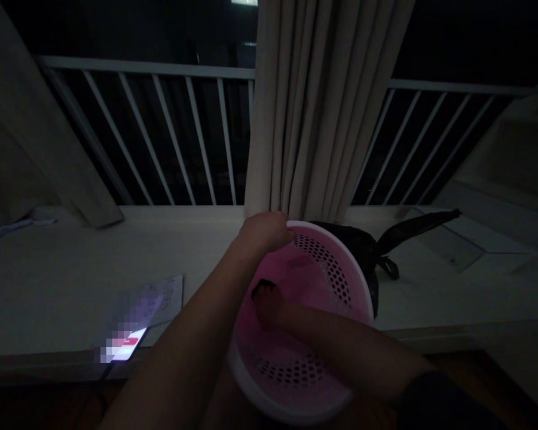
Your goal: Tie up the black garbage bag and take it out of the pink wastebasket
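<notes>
A round pink plastic basket (363, 280), with a pale rim and rows of holes in its wall, is tilted so that its inside faces me. My left hand (269, 231) is closed over the far-left part of the rim, thumb on the inner side. Deep in the basket is my right hand (268, 306), its fingers curled around a small dark, soft-looking thing (263, 283). What that thing is stays unclear in the dim light. Behind the basket's right side lies a tied black plastic bag (363, 248), partly hidden by it.
A pale ledge (72, 263) runs under the window. On its left are a lit phone (132, 343) and a printed sheet or booklet (170, 298). A white box-like object (488, 254) stands at the right. Beige curtains (309, 107) hang before white railings (161, 107).
</notes>
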Motion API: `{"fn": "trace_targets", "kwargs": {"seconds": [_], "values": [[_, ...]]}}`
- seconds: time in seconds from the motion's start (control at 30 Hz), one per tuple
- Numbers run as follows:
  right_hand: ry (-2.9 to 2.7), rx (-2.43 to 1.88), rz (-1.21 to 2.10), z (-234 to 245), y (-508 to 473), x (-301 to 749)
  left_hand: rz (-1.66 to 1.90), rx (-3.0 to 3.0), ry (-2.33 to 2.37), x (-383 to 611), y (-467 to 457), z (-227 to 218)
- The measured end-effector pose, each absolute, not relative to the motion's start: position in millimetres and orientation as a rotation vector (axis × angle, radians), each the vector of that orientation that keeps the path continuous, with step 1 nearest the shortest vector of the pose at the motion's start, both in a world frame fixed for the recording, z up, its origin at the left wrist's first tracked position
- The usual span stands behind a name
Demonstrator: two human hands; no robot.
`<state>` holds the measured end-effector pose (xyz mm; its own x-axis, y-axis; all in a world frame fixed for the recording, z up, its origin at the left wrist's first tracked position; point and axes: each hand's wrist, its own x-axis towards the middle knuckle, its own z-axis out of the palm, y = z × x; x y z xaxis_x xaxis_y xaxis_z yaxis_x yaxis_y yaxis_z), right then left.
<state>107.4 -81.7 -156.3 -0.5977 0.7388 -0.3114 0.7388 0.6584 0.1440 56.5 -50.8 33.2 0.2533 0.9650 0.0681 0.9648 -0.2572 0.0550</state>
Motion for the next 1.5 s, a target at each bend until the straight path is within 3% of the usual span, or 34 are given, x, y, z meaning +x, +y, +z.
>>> {"fn": "trace_targets", "kwargs": {"seconds": [0.43, 0.8, 1.5], "values": [[2.388, 1.35, -0.145, -160.9, -86.5, 100.2, 0.131, 2.455, 1.874, 55.6, -51.4, 33.0], [2.409, 1.325, -0.008, -152.7, -76.5, 99.7, 0.093, 2.418, 1.862, 55.5, -49.6, 35.7], [2.367, 1.423, -0.045, -147.5, -63.4, 99.1, 0.048, 2.401, 1.848, 50.9, -45.3, 33.4]]}}
